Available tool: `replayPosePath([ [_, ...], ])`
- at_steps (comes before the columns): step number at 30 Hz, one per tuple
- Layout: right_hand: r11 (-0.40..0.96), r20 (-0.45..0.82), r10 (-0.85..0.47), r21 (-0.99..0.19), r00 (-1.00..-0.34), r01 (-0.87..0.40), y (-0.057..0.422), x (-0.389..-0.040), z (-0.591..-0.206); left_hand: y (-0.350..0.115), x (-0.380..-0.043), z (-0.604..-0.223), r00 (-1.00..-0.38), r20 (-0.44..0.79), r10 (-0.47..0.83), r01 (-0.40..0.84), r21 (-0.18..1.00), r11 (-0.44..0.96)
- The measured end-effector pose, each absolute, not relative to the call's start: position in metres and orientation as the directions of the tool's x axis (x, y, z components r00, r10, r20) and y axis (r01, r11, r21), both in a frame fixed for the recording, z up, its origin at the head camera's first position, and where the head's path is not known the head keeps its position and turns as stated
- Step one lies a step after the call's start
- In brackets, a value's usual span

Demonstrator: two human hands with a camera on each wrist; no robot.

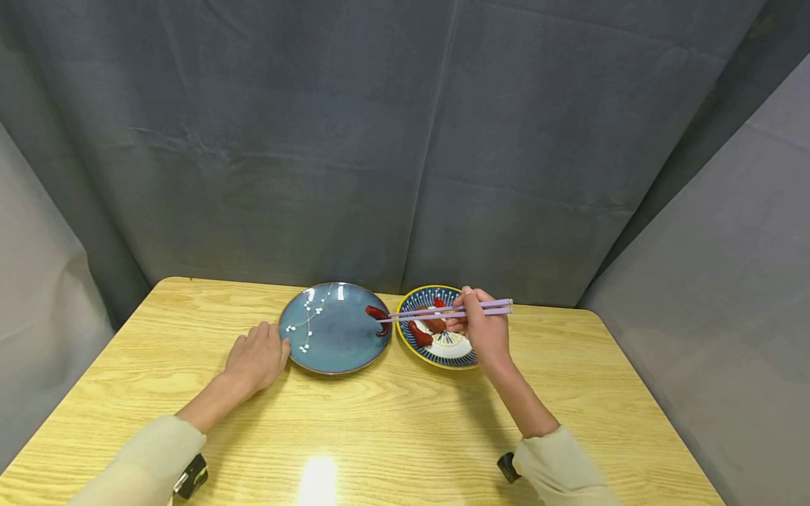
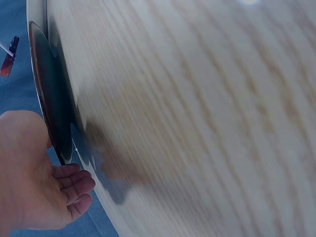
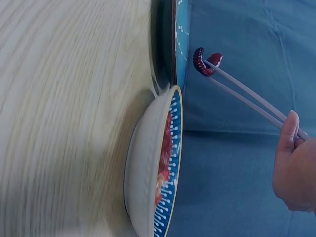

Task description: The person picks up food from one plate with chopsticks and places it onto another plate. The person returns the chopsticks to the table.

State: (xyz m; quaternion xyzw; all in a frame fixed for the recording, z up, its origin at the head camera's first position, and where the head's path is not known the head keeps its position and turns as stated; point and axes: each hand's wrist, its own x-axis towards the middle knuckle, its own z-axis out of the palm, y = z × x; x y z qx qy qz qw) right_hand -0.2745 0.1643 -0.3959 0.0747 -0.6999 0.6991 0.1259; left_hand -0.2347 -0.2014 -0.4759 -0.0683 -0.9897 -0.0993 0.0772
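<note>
My right hand (image 1: 487, 334) holds a pair of lilac chopsticks (image 1: 452, 311) level above the patterned bowl. Their tips pinch a dark red, curled food piece (image 3: 206, 62) with a row of small bumps. In the right wrist view that piece hangs in the air, clear of both dishes. From the head it overlaps the right side of a blue plate (image 1: 342, 337) with white blossoms. At the plate's left rim, my left hand (image 1: 258, 357) grips the edge, thumb on the upper side and curled fingers by the underside.
Several red and brown food pieces (image 1: 420, 334) lie in the yellow-rimmed bowl (image 1: 451, 360), close to the plate's right side. Both dishes stand near the back edge of the wooden table (image 1: 380, 429). A grey curtain (image 1: 316, 176) hangs behind.
</note>
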Motion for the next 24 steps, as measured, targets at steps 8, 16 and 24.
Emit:
replayPosePath([
  [8, 0.041, 0.305, 0.094, -0.952, -0.948, -0.303, 0.181, -0.273, -0.39, -0.201, -0.234, -0.475, -0.98, 0.16, 0.121, 0.151, 0.19, 0.97],
  [16, 0.044, 0.296, 0.113, -0.955, -0.948, -0.293, 0.196, -0.27, -0.386, -0.201, -0.234, -0.476, -0.978, 0.17, 0.119, 0.15, 0.189, 0.97],
  [24, 0.058, 0.308, 0.128, -0.951, -0.943, -0.303, 0.21, -0.27, -0.389, -0.202, -0.235, -0.477, -0.979, 0.166, 0.12, 0.151, 0.191, 0.97],
])
